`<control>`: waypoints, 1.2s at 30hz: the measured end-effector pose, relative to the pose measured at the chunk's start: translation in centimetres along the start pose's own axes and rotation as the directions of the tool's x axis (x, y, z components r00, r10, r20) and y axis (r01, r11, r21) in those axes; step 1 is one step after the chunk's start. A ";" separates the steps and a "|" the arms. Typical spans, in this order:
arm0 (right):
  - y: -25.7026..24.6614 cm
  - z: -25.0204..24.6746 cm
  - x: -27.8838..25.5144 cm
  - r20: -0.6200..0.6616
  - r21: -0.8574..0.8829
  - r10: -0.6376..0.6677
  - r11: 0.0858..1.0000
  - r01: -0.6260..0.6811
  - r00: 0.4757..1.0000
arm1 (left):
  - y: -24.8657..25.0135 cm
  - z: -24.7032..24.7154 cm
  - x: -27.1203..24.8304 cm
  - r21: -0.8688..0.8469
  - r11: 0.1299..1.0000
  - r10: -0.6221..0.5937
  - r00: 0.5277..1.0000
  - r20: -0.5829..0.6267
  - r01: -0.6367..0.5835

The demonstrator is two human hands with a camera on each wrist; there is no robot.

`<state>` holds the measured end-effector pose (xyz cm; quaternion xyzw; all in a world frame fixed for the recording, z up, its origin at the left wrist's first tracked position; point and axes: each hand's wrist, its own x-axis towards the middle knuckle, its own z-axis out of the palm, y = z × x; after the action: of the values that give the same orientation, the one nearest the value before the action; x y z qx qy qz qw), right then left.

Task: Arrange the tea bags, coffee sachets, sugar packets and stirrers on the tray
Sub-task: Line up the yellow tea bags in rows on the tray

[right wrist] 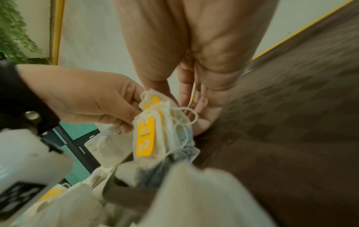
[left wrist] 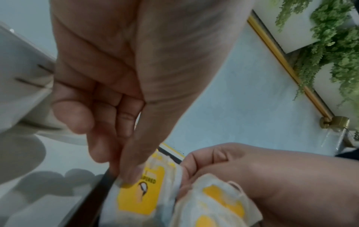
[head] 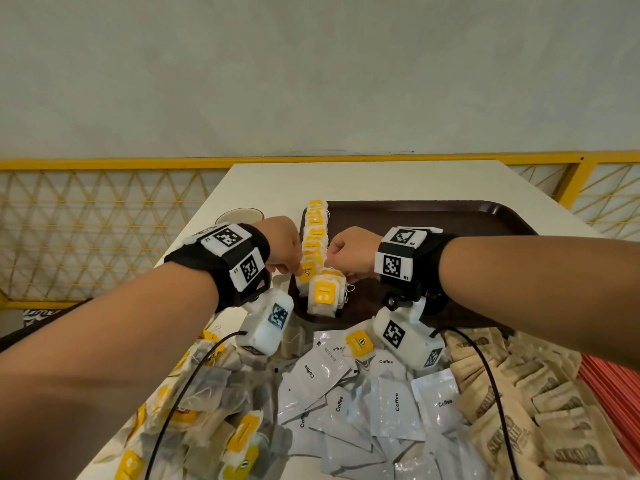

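Note:
A dark brown tray (head: 450, 220) lies on the white table. A row of tea bags (head: 315, 233) with yellow tags stands along its left edge. At the row's near end my left hand (head: 291, 268) pinches the top of one tea bag (left wrist: 136, 196) between thumb and fingers. My right hand (head: 341, 271) grips a small bunch of tea bags (head: 325, 292), thumb on one side and fingers (right wrist: 194, 107) behind, strings dangling. In the right wrist view the bunch (right wrist: 155, 130) hangs over the tray's near left corner, and the left hand (right wrist: 93, 98) touches it.
Loose tea bags (head: 207, 393) are heaped on the table in front left, white coffee sachets (head: 363, 393) in the middle, brown sugar packets (head: 519, 393) to the right, red stirrers (head: 616, 393) at the far right. A cup (head: 239, 214) stands left of the tray.

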<state>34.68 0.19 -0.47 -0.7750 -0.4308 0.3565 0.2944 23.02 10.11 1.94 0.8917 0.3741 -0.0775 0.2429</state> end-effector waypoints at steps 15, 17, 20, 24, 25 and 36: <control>0.4 0.6 0.4 0.011 -0.247 -0.091 0.965 0.091 0.996 | 0.3 -0.2 0.1 -0.154 0.988 -0.020 0.999 -0.041 0.014; 0.5 0.8 0.6 0.016 -0.255 -0.112 0.960 0.112 0.994 | 0.3 -0.1 0.3 -0.170 0.985 -0.021 0.999 -0.040 0.014; 0.3 0.9 1.4 0.001 -0.278 -0.142 0.951 0.136 0.990 | 0.1 -0.1 0.5 -0.198 0.980 -0.024 0.998 -0.064 0.010; 0.2 1.1 2.0 -0.044 -0.423 -0.227 0.887 0.188 0.973 | 0.0 0.1 0.7 -0.218 0.976 -0.035 0.994 -0.100 0.012; 0.3 1.2 2.0 -0.048 -0.428 -0.242 0.881 0.199 0.969 | 0.0 0.1 0.8 -0.213 0.977 -0.036 0.994 -0.103 0.013; -0.4 -3.2 -1.2 0.366 -0.332 -0.020 0.931 0.151 0.930 | -0.2 -1.0 -1.2 -0.113 0.990 0.095 0.994 0.052 -0.089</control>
<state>36.63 -1.20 2.03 -0.7178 -0.5682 0.3939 0.0822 21.96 9.96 3.10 0.8906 0.3291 -0.0709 0.3056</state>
